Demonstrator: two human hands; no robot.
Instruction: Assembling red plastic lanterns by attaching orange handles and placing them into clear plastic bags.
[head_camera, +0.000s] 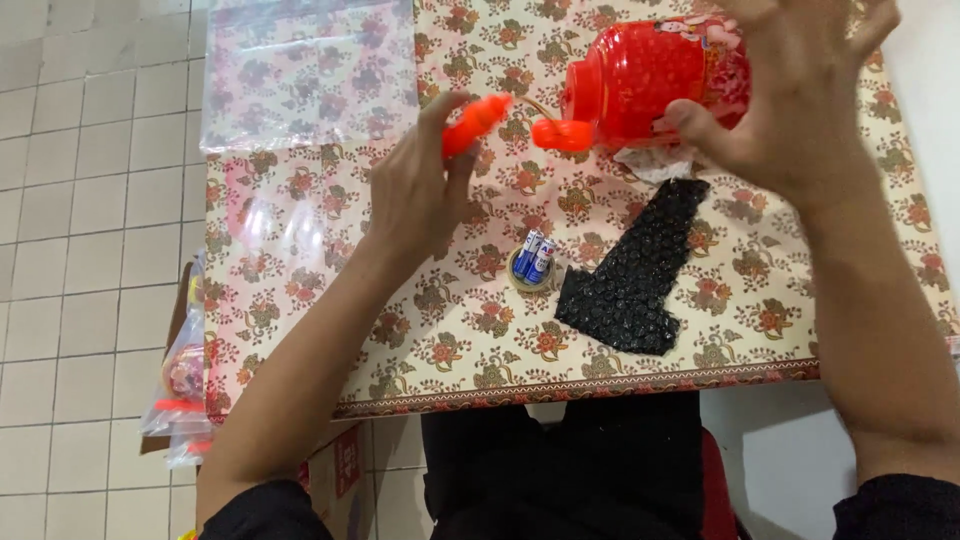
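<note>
Bright, even light fills the view and casts only soft, faint shadows on the flowered surface (480, 330). The clear plastic bag (308, 75) shows pale glare, and both hands look slightly blurred, with mild stretching toward the edges.

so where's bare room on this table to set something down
Free: floral cloth between the clear plastic bag, the small batteries and the near edge; also the near right corner beyond the black bubble wrap. Crowded: far right, around the red plastic lantern.
</note>
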